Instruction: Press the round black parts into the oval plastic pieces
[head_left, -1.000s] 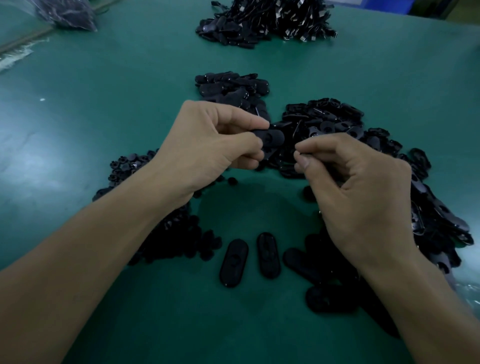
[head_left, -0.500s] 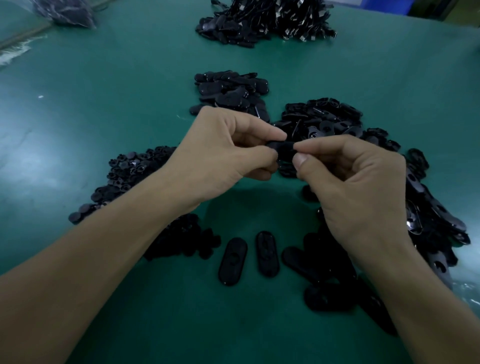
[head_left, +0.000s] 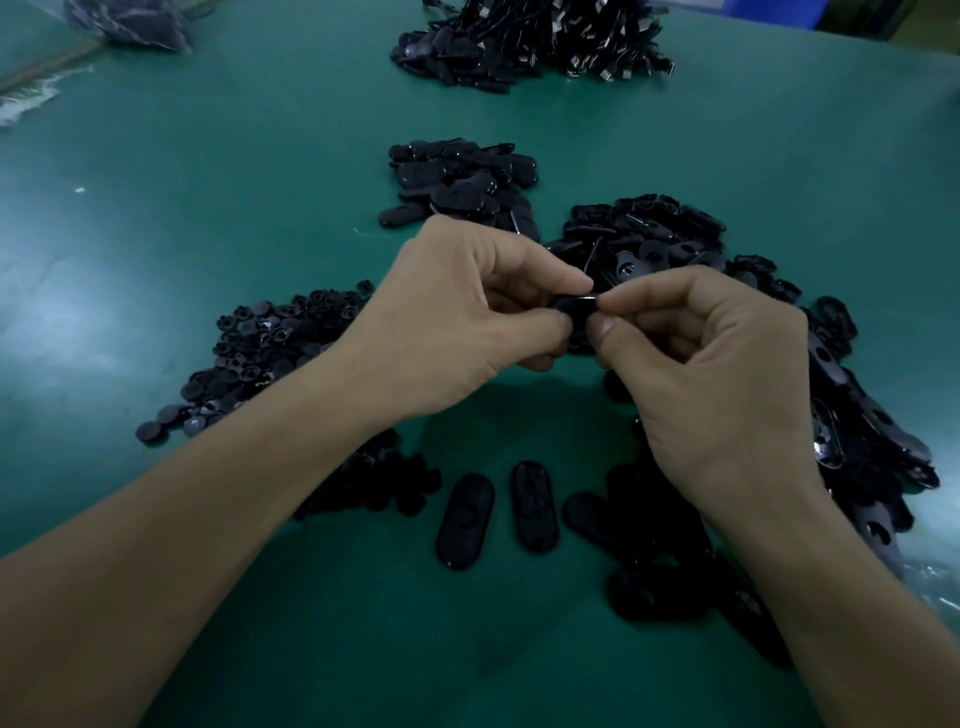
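My left hand and my right hand meet above the middle of the green table, both pinching one black oval plastic piece between thumbs and forefingers. Any round part on it is hidden by my fingers. A heap of round black parts lies to the left, partly under my left forearm. A large pile of oval pieces spreads behind and to the right of my hands. Two oval pieces lie side by side near me.
A smaller pile of oval pieces sits beyond my left hand. A bigger heap of black parts with metal bits is at the far edge. A clear bag lies at the far left corner. More ovals lie under my right wrist.
My right hand moved left and met my left hand, and its fingers now pinch the oval piece that the left hand held alone a second ago. Both hands shifted slightly lower in view.
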